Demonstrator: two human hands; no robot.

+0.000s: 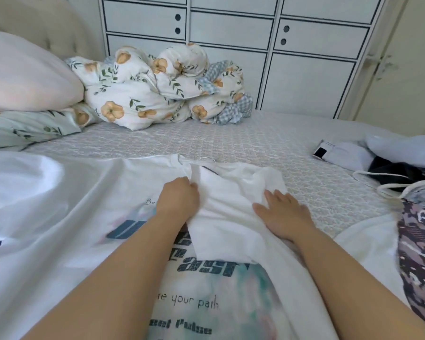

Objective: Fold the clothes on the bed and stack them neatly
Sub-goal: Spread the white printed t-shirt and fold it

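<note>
1. Head view, looking down a bed (231, 141) with a pale quilted cover: a white printed T-shirt (84, 192) lies spread flat across the near half, print side up, its neckline toward the far side.
2. Its right sleeve and shoulder (231, 212) are turned inward over the chest print, so the first side fold appears to be in hand.
3. Left hand (178, 197) rests on the shirt near the collar, fingers curled at the edge of the turned-in flap; it seems to pinch that edge, though the fingertips are partly hidden by cloth.
4. Right hand (282, 212) lies flat and open on the flap, fingers straight, pressing it down and holding nothing.
5. Next move, as a judgement: smooth the flap so its edge runs straight down the body, then bring the left side in to match before folding the length.
6. Loose clothes (402, 163) wait in a heap at the right edge, white and dark pieces with cords, well apart from the shirt.
7. A patterned purple garment (420, 253) lies at the near right, just beside the shirt's hem.
8. A bundled floral duvet (162, 89) and a pink pillow (27, 74) sit at the far left, away from the work.
9. No folded stack shows anywhere in view.
10. Nothing blocks the fold; the patterned garment could crowd the right side.
</note>
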